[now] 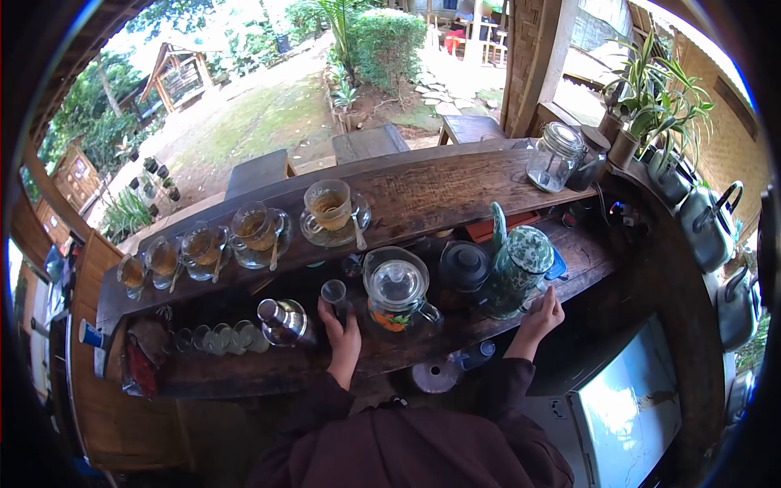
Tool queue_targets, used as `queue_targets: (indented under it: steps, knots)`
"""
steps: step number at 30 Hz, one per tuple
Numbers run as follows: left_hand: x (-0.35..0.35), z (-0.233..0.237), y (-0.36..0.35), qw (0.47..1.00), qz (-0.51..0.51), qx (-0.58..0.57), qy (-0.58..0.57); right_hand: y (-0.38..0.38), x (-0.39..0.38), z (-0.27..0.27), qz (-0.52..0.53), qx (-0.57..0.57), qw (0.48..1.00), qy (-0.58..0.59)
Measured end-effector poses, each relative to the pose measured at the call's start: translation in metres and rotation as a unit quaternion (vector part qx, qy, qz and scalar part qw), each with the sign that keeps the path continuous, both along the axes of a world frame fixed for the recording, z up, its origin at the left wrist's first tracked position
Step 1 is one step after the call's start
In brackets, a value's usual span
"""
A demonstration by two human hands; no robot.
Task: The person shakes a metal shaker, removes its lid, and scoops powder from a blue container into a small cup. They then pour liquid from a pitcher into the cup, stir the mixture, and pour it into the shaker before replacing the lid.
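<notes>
My left hand (342,335) is closed around a small clear glass (333,293) above the lower counter. My right hand (540,322) is at the side of a tall green speckled enamel pot (518,264), its fingers closed at the handle. The pot stands upright with its spout to the far left. Between my hands is a lidded glass pitcher (396,285) with an orange fruit print. A dark round lidded pot (465,265) sits between the pitcher and the enamel pot. Left of my left hand stands a steel cocktail shaker (283,320).
On the raised wooden shelf (431,191) stand several glass cups (329,205) with brown contents, saucers and spoons. Glass jars (556,159) and potted plants (643,122) are at right. Upturned glasses (220,340) line the lower left counter. Metal canisters (706,229) stand far right.
</notes>
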State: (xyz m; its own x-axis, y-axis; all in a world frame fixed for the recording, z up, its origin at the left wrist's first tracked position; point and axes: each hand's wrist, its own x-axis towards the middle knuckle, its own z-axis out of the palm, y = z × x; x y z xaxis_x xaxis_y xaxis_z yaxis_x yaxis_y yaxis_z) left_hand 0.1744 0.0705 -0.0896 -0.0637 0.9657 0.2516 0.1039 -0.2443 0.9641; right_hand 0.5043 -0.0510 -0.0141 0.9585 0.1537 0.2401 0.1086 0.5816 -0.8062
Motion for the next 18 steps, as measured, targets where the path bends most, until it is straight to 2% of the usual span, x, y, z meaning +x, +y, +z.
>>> queue_targets:
  steps: [4, 8, 14, 18]
  knots:
    - [0.003, 0.001, 0.005, 0.999, 0.026, 0.043, 0.003, -0.019, 0.001, 0.004, -0.015, -0.017, 0.999, -0.033]
    - [0.004, 0.007, 0.012, 0.998, 0.033, 0.021, 0.049, -0.050, 0.002, 0.013, -0.016, -0.011, 0.999, -0.029]
    - [0.013, 0.005, 0.004, 0.997, 0.052, 0.041, 0.029, -0.093, -0.010, 0.051, -0.027, 0.000, 0.999, -0.025]
    - [0.014, 0.009, -0.020, 0.997, 0.007, 0.064, -0.043, -0.114, -0.018, 0.067, -0.022, 0.001, 0.999, -0.033]
